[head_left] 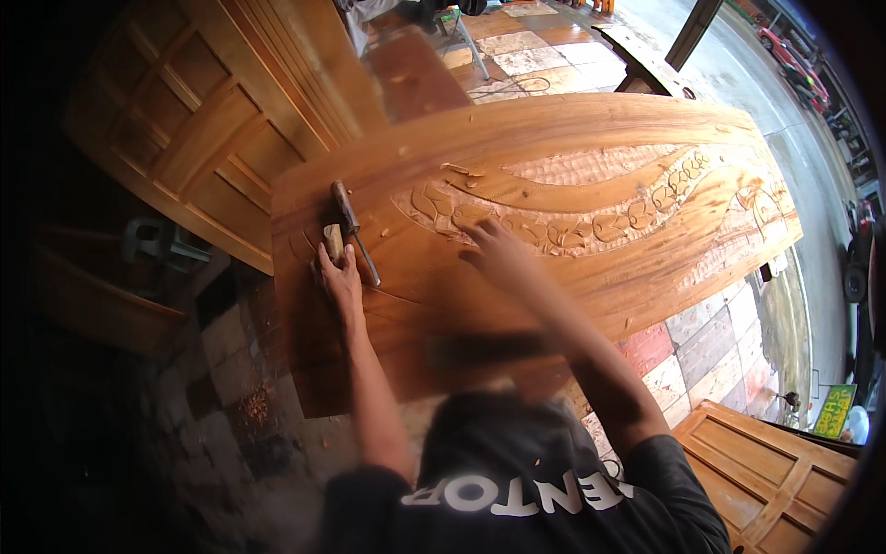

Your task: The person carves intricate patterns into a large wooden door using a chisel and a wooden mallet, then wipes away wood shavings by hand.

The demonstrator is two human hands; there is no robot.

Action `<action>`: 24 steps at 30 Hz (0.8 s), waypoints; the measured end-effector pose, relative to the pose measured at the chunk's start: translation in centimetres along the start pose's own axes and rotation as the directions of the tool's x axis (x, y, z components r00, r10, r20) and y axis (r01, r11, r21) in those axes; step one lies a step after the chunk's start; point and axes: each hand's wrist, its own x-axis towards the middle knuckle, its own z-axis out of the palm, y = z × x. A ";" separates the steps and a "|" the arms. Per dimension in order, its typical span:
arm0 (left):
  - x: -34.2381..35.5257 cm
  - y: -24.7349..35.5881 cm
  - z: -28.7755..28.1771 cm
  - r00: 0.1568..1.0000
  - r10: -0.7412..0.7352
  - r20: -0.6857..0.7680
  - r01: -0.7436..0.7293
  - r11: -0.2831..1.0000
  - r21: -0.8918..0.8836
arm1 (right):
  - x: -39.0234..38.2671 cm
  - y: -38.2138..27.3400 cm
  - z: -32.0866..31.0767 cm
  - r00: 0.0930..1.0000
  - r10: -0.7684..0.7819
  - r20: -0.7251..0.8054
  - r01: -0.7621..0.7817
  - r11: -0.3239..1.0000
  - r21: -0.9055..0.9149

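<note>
Wooden block (333, 243), between left fingers (350, 259), apparently held

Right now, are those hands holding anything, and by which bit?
The left hand has the near end of a short wooden block between thumb and fingers. The right hand, over the carving, shows nothing in it.

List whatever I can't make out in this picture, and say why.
All in the head view:
Right hand: blur hides whether it touches the carved panel.
Wooden block: lower end hidden by the left hand.
Lower-right door: cut off by the bottom edge and dark rim.
Grey stool: details lost in shadow.
Red vehicle: too small for detail.
</note>
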 end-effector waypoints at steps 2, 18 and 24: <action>-0.6 0.4 -0.3 1.000 -0.009 -0.013 0.009 1.000 -0.023 | 2.2 1.5 3.0 1.000 0.017 -0.016 -0.017 1.000 -0.018; -4.3 11.0 1.8 0.971 0.218 0.101 -0.197 0.963 -0.186 | 9.0 7.9 1.1 0.942 0.049 -0.331 -0.020 0.996 0.089; -4.6 11.8 9.7 0.868 0.270 0.416 -0.437 0.812 0.387 | 12.7 11.2 3.2 0.952 -0.202 0.229 0.280 0.875 -0.394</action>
